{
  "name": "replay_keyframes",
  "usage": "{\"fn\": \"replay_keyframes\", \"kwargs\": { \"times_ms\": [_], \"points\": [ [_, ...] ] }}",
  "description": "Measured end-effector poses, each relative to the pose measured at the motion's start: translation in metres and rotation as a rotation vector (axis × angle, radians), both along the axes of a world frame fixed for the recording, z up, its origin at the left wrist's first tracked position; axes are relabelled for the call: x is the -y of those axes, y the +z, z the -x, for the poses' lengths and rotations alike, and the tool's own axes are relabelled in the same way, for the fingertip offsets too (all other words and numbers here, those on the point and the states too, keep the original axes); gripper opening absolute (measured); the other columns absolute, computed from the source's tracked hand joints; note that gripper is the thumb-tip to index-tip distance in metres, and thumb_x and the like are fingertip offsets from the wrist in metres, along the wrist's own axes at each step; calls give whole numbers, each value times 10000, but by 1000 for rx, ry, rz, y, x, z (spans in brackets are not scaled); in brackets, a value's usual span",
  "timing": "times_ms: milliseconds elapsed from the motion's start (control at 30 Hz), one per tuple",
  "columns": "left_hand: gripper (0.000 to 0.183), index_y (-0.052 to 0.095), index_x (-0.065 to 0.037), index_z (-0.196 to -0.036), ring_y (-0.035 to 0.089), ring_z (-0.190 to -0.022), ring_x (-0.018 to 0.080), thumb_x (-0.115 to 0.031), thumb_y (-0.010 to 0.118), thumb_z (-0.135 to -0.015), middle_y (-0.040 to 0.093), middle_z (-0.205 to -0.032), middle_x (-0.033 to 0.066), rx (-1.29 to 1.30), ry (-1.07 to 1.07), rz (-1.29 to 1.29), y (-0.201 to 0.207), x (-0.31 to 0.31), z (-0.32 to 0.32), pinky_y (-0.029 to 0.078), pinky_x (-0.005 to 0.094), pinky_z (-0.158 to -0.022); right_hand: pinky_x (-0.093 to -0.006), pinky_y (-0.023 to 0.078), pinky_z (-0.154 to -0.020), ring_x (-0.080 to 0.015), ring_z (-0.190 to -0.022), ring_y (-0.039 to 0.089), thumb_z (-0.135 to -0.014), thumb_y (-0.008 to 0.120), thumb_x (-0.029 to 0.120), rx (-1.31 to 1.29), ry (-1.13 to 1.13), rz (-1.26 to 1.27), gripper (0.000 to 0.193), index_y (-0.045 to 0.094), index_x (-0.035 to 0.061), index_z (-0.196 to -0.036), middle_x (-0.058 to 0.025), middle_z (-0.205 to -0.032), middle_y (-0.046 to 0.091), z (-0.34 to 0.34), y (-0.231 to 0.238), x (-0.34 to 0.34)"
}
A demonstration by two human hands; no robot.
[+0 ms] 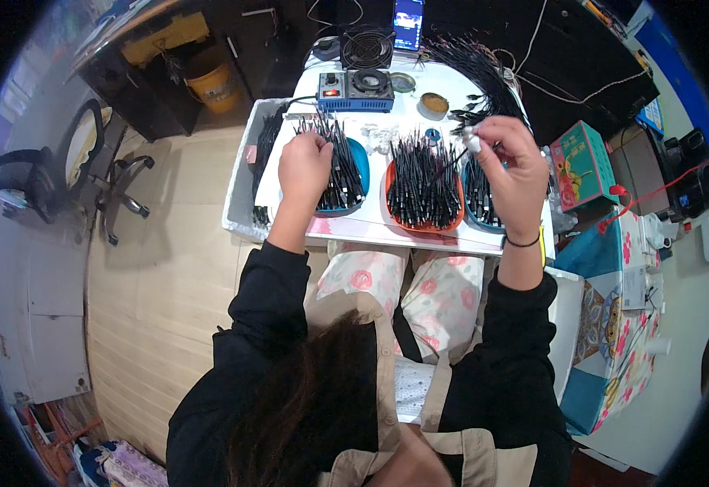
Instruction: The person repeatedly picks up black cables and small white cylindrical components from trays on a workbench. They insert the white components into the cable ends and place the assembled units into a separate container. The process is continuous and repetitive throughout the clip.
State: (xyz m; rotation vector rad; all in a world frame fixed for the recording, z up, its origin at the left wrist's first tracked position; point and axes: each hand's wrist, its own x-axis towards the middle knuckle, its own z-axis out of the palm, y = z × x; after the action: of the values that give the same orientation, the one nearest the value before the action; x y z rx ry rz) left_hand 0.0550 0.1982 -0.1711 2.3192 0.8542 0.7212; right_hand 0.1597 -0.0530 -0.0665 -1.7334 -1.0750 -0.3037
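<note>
My left hand [306,166] is closed, its fingertips among the upper ends of black cables [340,174] standing in a blue bowl [362,158]; what it pinches is hidden. My right hand [518,166] is raised over the right side of the table, white covers on its fingertips. Between thumb and finger it pinches a thin black cable [455,162] that slants down to the left. Below and left of it, an orange bowl [413,227] is packed with upright black cables [425,187]. Another blue bowl [481,224] of cables sits partly behind my right wrist.
On the white table [374,219] stand a blue heating unit with a round pot [356,93], a small fan [367,49], a round tin [434,105] and a lit phone [408,24]. Bundled cables [484,77] lie far right. A grey foam box [241,195] borders the left side.
</note>
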Motion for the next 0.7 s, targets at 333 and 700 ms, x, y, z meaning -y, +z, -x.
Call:
{"fn": "replay_keyframes", "kwargs": {
  "times_ms": [333, 700],
  "points": [
    [105, 613, 30, -960, 597, -689, 83, -14, 642, -869, 630, -797, 36, 730, -579, 664, 74, 87, 65, 474, 202, -626, -164, 428, -584, -55, -668, 531, -946, 572, 150, -813, 412, -193, 177, 544, 23, -1066, -20, -846, 603, 72, -12, 16],
    [75, 610, 43, -920, 587, -691, 71, -19, 628, -882, 629, -805, 44, 541, -833, 719, 84, 146, 107, 474, 206, -588, -164, 408, -588, -27, -690, 545, -870, 673, 99, -891, 419, -264, 188, 620, -10, -1013, 17, -793, 618, 117, -3, 41]
  ]
}}
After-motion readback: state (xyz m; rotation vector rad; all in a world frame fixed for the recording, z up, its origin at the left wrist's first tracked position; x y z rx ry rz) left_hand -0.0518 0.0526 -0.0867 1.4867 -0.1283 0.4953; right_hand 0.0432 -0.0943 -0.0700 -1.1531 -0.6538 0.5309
